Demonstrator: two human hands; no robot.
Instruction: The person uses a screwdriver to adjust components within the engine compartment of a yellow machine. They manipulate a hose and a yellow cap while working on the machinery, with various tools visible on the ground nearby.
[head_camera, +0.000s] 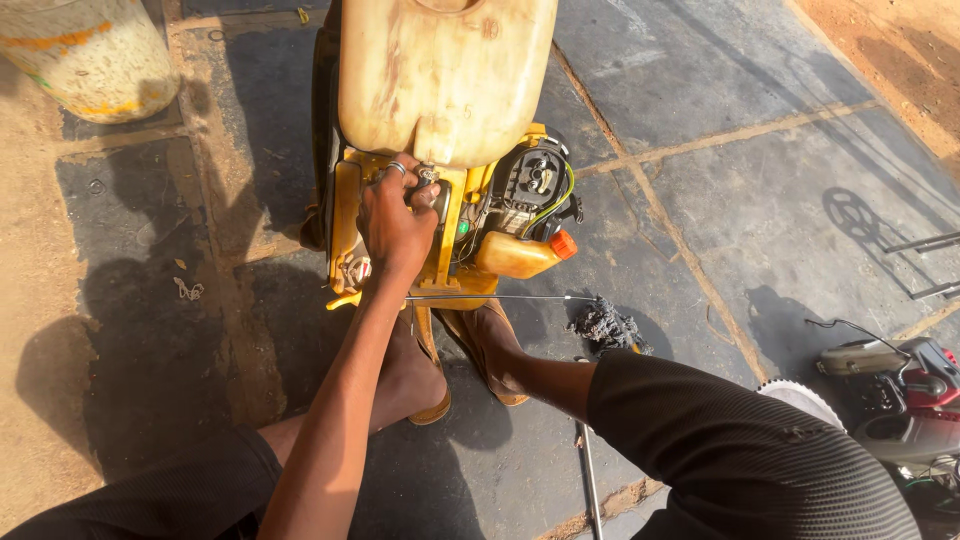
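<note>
My left hand (393, 222) reaches forward between my knees to a yellow engine-driven machine (345, 215) on the paved ground. Its fingers pinch a small metal fitting (428, 175) just below the big cream plastic tank (445, 75). A ring shows on one finger. Both my sandalled feet (480, 345) press against the machine's base. To the right of the hand sit the black engine block (535, 180) and a small amber fuel tank (512, 256) with an orange cap (563, 244). My right hand is out of view.
A thin metal rod (500, 297) lies across my feet, with a grey rag (606, 326) at its right end. A pale bucket (95, 55) stands at the top left. At the right lie a red-and-grey engine (905, 395) and a round saw blade (800, 398).
</note>
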